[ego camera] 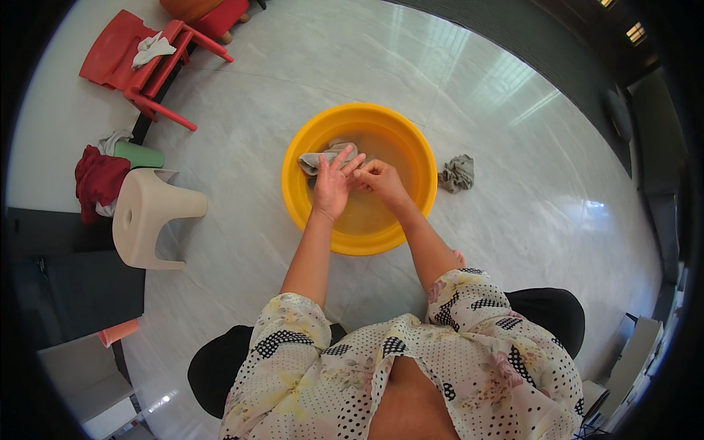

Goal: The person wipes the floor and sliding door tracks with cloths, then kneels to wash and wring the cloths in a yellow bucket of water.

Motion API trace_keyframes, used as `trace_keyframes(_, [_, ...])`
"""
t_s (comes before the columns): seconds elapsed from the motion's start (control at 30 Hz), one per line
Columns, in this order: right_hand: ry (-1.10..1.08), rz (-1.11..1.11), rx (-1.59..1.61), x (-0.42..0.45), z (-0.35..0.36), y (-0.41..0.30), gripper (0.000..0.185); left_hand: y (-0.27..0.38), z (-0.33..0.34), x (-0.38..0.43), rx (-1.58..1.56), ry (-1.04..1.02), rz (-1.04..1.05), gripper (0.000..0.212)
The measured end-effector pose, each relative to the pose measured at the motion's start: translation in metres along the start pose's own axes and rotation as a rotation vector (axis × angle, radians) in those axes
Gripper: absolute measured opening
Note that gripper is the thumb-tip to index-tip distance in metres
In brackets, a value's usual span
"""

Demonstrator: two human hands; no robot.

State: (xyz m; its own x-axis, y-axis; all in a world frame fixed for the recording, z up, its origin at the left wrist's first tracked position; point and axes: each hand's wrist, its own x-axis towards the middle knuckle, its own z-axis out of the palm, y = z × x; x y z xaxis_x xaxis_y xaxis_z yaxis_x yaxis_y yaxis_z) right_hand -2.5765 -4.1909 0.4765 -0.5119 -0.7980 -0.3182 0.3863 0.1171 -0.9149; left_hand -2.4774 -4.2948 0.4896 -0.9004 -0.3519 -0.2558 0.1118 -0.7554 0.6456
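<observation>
Over a round yellow plastic basin (363,247), my left hand (333,187) is turned palm up with its fingers spread, holding nothing. My right hand (384,181) has its thumb and forefinger pinched together at the left hand's fingertips; no object shows between them. Cloudy water (396,148) fills the basin's lower part. Partly behind my left fingers, a wet grey cloth (312,160) rests against the basin's left inner side, rising out of the water. A crumpled grey cloth (457,173) lies on the floor just right of the basin.
Left of the basin stands a beige plastic stool (144,214), beside dark red cloth (102,179) and a green container (140,155). Farther back is a red plastic chair (118,52) with a white cloth (152,50) on it. Glossy grey tiles (264,99) cover the floor.
</observation>
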Motion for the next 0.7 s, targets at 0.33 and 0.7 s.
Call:
trace_keyframes(0.33, [0.169,-0.110,0.083,0.008,0.009,-0.003,0.015,-0.011,-0.005,0.004,0.062,-0.020,-0.033,0.073])
trace_keyframes(0.7, [0.164,-0.012,0.127,0.016,-0.031,0.000,0.015,0.002,-0.007,0.006,0.205,0.085,-0.128,0.068])
